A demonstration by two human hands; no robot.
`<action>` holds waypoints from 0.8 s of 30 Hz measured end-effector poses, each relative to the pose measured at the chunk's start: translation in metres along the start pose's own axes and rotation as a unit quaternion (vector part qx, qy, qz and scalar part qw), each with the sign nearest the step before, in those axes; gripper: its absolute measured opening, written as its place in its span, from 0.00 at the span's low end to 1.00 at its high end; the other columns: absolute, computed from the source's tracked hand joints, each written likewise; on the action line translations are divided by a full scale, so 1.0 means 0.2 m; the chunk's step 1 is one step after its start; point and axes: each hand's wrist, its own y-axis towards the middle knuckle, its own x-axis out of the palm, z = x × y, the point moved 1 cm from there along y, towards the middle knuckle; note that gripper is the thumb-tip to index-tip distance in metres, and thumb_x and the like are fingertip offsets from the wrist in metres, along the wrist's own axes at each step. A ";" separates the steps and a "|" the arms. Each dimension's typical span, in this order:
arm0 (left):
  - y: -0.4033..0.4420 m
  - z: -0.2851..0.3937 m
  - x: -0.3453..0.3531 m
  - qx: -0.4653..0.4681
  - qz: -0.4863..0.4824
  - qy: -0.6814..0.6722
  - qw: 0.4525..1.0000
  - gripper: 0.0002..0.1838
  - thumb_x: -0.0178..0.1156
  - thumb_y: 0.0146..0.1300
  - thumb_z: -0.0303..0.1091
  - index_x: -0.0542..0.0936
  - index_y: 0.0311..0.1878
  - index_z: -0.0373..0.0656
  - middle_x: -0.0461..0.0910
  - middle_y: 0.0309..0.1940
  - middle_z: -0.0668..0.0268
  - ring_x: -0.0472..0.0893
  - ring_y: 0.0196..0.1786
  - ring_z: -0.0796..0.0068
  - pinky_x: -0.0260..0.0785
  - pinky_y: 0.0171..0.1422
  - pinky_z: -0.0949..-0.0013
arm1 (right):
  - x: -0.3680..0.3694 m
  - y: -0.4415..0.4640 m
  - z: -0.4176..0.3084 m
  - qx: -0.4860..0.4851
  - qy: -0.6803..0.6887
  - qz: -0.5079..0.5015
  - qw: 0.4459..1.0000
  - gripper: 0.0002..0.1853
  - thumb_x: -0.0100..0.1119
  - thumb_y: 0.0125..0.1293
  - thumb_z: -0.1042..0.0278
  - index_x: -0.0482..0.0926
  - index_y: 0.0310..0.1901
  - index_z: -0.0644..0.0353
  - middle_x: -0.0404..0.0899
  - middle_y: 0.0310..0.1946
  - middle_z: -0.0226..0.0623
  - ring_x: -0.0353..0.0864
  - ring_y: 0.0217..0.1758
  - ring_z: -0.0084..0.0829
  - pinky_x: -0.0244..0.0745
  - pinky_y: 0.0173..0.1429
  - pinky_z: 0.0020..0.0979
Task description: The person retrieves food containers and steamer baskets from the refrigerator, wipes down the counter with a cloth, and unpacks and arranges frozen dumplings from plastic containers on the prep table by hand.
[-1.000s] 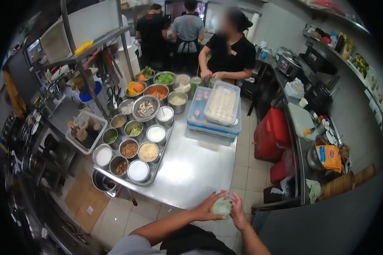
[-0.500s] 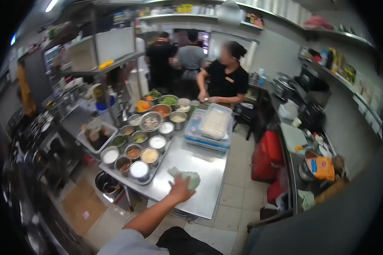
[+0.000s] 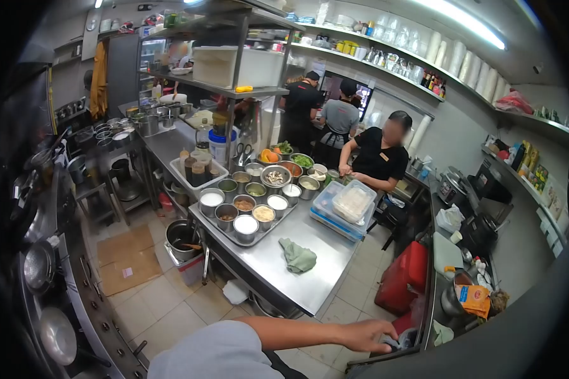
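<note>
Steel tabletop [image 3: 325,252], green cloth [image 3: 298,258], narrow end leftward

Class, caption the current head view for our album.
Crumpled pale green cloth on a silver rectangular metal table; bare left hand outstretched beyond its edge.

The cloth [image 3: 298,256] lies on the table [image 3: 325,249], right of the tray [image 3: 282,220].

my plain light grey sleeve [image 3: 208,352] at the lower left of centre, loose and short, my forearm [image 3: 297,331] bare beyond its hem, my left hand [image 3: 365,336] bare too, black cloth [image 3: 283,366] at the bottom edge
</note>
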 end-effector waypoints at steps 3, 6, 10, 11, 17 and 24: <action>0.08 0.29 0.11 0.031 -0.079 -0.067 0.994 0.24 0.64 0.64 0.44 0.74 0.58 0.42 0.73 0.57 0.54 0.74 0.61 0.56 0.65 0.66 0.58 | -0.01 -0.04 0.05 -0.003 -0.013 0.002 1.000 0.23 0.55 0.68 0.59 0.72 0.63 0.54 0.76 0.57 0.43 0.78 0.56 0.41 0.74 0.58 0.39; 0.09 0.54 0.17 0.220 -0.061 -0.034 0.973 0.25 0.70 0.61 0.40 0.74 0.55 0.36 0.77 0.51 0.58 0.78 0.54 0.61 0.74 0.57 0.60 | 0.00 -0.08 0.11 -0.003 -0.031 0.007 0.999 0.22 0.53 0.68 0.59 0.73 0.63 0.54 0.76 0.57 0.43 0.78 0.56 0.42 0.74 0.59 0.39; 0.04 0.55 0.12 0.205 -0.083 -0.073 0.972 0.32 0.67 0.61 0.45 0.69 0.64 0.40 0.69 0.61 0.53 0.68 0.66 0.53 0.61 0.69 0.56 | 0.06 -0.15 0.28 -0.045 -0.102 0.022 0.993 0.22 0.50 0.69 0.59 0.73 0.63 0.53 0.77 0.58 0.44 0.79 0.57 0.43 0.75 0.60 0.40; 0.03 0.54 0.08 0.190 -0.090 -0.070 0.975 0.37 0.69 0.60 0.45 0.67 0.68 0.41 0.68 0.66 0.53 0.67 0.70 0.53 0.59 0.72 0.54 | 0.08 -0.14 0.32 -0.094 -0.154 0.032 0.983 0.22 0.50 0.69 0.60 0.73 0.63 0.53 0.77 0.59 0.44 0.79 0.57 0.43 0.75 0.60 0.40; -0.05 0.38 -0.14 0.126 0.042 0.006 0.991 0.52 0.80 0.43 0.48 0.64 0.68 0.36 0.66 0.66 0.54 0.68 0.67 0.56 0.62 0.68 0.56 | 0.20 -0.03 0.04 -0.185 -0.233 0.015 0.954 0.19 0.47 0.67 0.62 0.80 0.55 0.52 0.82 0.49 0.45 0.80 0.55 0.46 0.73 0.60 0.41; -0.02 0.08 -0.31 0.057 0.156 0.030 0.986 0.54 0.77 0.47 0.43 0.56 0.72 0.35 0.60 0.68 0.54 0.62 0.70 0.60 0.58 0.71 0.55 | 0.28 0.06 -0.17 -0.145 -0.137 0.116 0.973 0.21 0.46 0.67 0.60 0.75 0.58 0.59 0.81 0.45 0.48 0.80 0.51 0.48 0.74 0.56 0.43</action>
